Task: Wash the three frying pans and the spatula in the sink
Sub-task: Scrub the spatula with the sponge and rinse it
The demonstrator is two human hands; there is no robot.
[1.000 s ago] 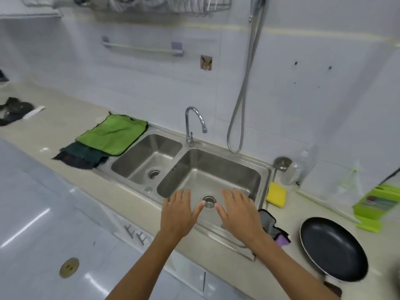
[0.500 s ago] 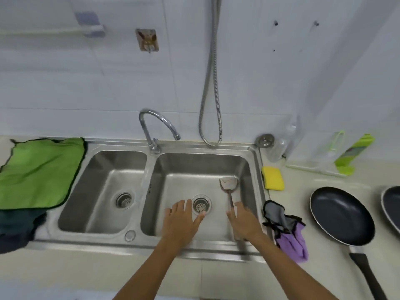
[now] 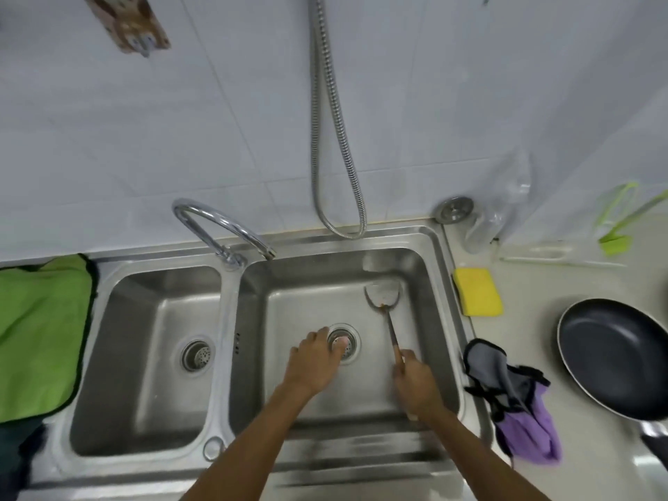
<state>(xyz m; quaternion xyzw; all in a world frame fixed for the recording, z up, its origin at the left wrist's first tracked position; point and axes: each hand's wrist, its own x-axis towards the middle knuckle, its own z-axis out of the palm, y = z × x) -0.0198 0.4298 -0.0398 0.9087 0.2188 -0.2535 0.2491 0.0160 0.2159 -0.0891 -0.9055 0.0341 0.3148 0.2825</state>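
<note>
A metal spatula (image 3: 384, 300) with a wooden handle lies in the right basin of the steel double sink (image 3: 448, 283), its soiled blade pointing to the back wall. My right hand (image 3: 415, 383) is closed around the handle's near end. My left hand (image 3: 316, 361) reaches down over the right basin's drain strainer (image 3: 349, 339), fingers on it. One black frying pan (image 3: 614, 356) sits on the counter to the right of the sink, its handle cut off by the lower right corner.
A curved tap (image 3: 220, 229) stands between the basins and a metal hose (image 3: 336, 139) hangs from above. A yellow sponge (image 3: 477, 291) and a grey and purple cloth (image 3: 513, 399) lie right of the sink. A green cloth (image 3: 39, 330) covers the left counter.
The view has swung down and closer over the sink. My right hand has closed on the spatula handle, and my left hand has moved onto the drain strainer.
</note>
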